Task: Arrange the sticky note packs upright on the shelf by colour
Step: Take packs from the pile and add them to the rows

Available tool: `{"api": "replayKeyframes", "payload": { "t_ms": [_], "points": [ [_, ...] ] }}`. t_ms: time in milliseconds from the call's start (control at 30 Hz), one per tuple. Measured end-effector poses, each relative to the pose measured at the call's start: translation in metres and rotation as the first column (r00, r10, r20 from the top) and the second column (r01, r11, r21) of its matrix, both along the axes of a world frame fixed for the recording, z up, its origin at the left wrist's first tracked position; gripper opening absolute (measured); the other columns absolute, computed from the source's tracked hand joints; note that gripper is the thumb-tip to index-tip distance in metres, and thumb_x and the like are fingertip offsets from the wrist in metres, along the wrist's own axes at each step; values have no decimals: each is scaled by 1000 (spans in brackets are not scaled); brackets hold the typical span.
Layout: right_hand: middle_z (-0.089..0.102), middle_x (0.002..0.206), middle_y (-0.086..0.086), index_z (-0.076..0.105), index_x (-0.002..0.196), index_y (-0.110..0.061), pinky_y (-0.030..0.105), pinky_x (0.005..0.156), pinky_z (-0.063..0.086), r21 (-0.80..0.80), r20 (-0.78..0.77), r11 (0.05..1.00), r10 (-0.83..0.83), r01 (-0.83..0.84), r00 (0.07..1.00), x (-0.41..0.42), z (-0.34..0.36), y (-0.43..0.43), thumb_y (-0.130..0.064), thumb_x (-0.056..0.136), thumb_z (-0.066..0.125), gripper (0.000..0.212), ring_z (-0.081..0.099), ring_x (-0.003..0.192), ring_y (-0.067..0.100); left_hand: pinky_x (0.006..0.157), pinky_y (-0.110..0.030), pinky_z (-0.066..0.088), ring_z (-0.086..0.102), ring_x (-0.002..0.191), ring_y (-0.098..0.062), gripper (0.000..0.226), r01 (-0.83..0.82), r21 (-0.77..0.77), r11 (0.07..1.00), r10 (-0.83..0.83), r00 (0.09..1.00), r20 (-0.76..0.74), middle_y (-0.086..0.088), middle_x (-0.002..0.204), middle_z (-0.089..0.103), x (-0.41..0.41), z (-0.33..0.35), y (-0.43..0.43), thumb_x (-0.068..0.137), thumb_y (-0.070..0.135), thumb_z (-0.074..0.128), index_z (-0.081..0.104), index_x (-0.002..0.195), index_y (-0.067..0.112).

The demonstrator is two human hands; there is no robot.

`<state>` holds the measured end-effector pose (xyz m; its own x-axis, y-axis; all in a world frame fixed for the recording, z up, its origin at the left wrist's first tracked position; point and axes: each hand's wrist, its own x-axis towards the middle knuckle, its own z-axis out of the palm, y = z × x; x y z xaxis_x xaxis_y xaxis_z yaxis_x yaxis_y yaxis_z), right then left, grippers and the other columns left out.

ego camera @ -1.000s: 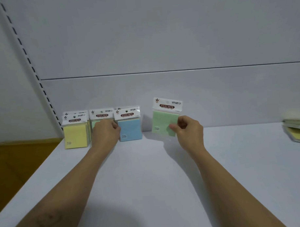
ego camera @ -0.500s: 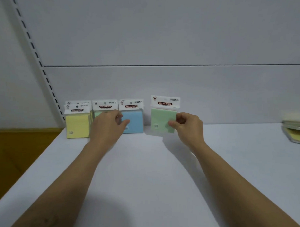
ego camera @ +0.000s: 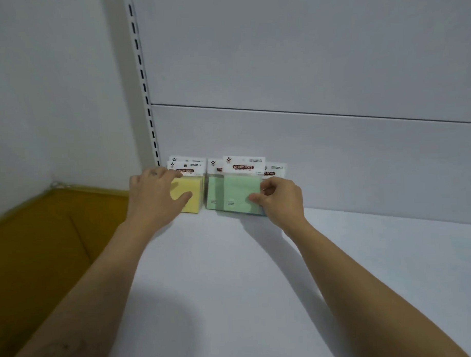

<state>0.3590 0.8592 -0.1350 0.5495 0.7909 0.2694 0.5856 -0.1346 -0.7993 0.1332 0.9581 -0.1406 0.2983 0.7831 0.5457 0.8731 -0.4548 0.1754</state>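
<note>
Head view: the shelf (ego camera: 232,272) is a smooth, matte white board, backed by a pale panel (ego camera: 305,69) with one thin horizontal seam.

A row of sticky note packs stands upright at mid-frame against the panel. Each is a square block in clear film under a white card header printed "STICKY NOTE". Their faces point toward the camera and their headers point up.

- **Right hand** (ego camera: 280,200): its fingers (ego camera: 266,189) and thumb pinch the right edge of the front green pack (ego camera: 237,191). The pack stands upright, its lower edge at the shelf, and extends left from the fingers.
- **Behind it:** a rear green pack (ego camera: 214,189) shows at its left. A blue pack (ego camera: 274,171) shows at its right (little more than its header is visible).
- **Left hand** (ego camera: 155,194): it lies spread against the front yellow pack (ego camera: 193,198), left of centre. Its fingers (ego camera: 170,173) are nearly straight along the header and its thumb is across the yellow face, pressing rather than clasping.
- **Second yellow pack** (ego camera: 187,159): it peeks up just behind the front one.

A slotted metal upright (ego camera: 143,88) climbs the upper left. Ochre flooring (ego camera: 44,238) fills the lower left.
</note>
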Motion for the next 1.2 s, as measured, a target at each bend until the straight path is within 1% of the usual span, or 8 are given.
{"api": "replayKeyframes", "payload": {
  "t_ms": [367,500,733,900,967,1033,1100,1200],
  "points": [
    [69,91,-3,61,94,-19,32,76,47,-108,207,987,-91,116,974,-36,-29,41,-34,76,72,26,62,90,20,93,-38,32,48,114,-21,45,201,-4,979,-201,979,28,3,114,61,-3,-27,3,80,52,60,59,118,25],
    [67,86,-2,48,102,-18,31,66,41,-72,297,989,-100,126,950,-37,-31,45,-32,80,69,33,61,84,23,93,-37,33,49,113,-21,44,234,22,972,-235,971,35,3,114,62,4,-28,4,81,47,65,60,117,24],
    [62,89,2,45,103,-15,34,67,41,-45,506,992,-80,118,859,-38,-36,46,-33,82,63,33,58,85,25,93,-35,32,47,114,-19,47,236,-1,972,-236,972,-14,4,117,58,8,-34,-1,80,52,61,56,119,26],
    [61,98,10,61,103,-11,40,79,41,135,671,988,-150,79,726,-36,-30,40,-38,63,77,51,54,96,33,97,-36,32,43,119,-19,54,224,9,975,-223,974,-39,4,124,54,10,-27,-9,81,56,58,51,126,27],
    [54,127,13,58,122,-19,44,99,32,71,718,995,-95,63,689,-35,-22,33,-45,64,76,66,45,122,33,97,-39,34,44,119,-21,55,227,25,973,-226,973,-41,3,123,55,12,-22,-12,79,57,58,51,125,27],
    [31,151,13,43,138,-27,47,114,12,-10,751,998,-28,54,660,-30,-14,26,-53,70,70,78,21,142,32,100,-40,34,43,120,-21,56,231,36,972,-229,972,-44,3,125,55,15,-17,-14,78,57,58,51,125,27],
    [9,159,11,26,147,-33,49,116,-5,-78,790,995,26,58,612,-22,-5,18,-61,75,62,85,-1,147,29,101,-40,31,41,124,-21,58,250,44,967,-247,967,-59,4,128,53,22,-11,-15,78,58,57,49,126,28],
    [-6,161,6,12,150,-39,52,115,-13,-130,800,985,35,117,599,-1,14,3,-66,79,53,86,-14,146,26,102,-40,25,36,129,-21,62,294,53,954,-288,953,-94,5,134,49,40,5,-18,79,57,58,46,132,28]
  ]
}}
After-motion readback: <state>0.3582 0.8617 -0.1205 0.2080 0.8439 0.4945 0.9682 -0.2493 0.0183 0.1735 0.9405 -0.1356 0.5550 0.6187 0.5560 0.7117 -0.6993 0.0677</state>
